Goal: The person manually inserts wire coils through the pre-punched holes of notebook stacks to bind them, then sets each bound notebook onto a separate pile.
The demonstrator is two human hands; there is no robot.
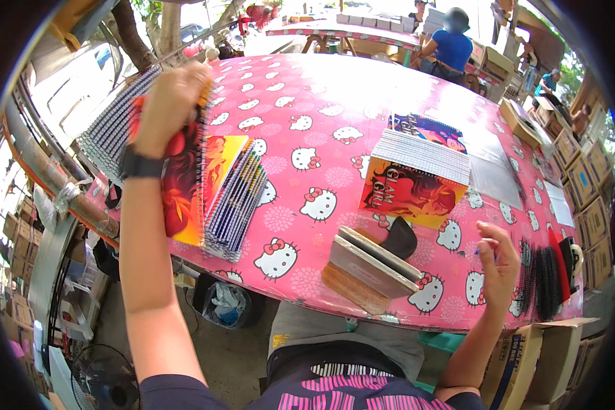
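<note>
At the far left of the table, my left hand (pixel 178 96) is closed on the top of a spiral notebook (pixel 181 181) with a red, black and orange cover. This notebook stands on edge against a stack of spiral notebooks (pixel 234 198) with their wire bindings showing. Another tall row of spiral-bound notebooks (pixel 119 119) lies just beyond. My right hand (pixel 497 263) hovers over the right side of the table, fingers loosely bent and apart, with nothing visible in it. Nearest to it are black plastic binding coils (pixel 543 280).
Mid-right stands a block of notebooks (pixel 413 191) with red covers. Close to me is a wooden stand with grey boards (pixel 376 263), beside a dark rounded piece (pixel 400 238). An open cardboard box (pixel 533 359) sits by the right edge. A person in blue (pixel 451 51) sits far off.
</note>
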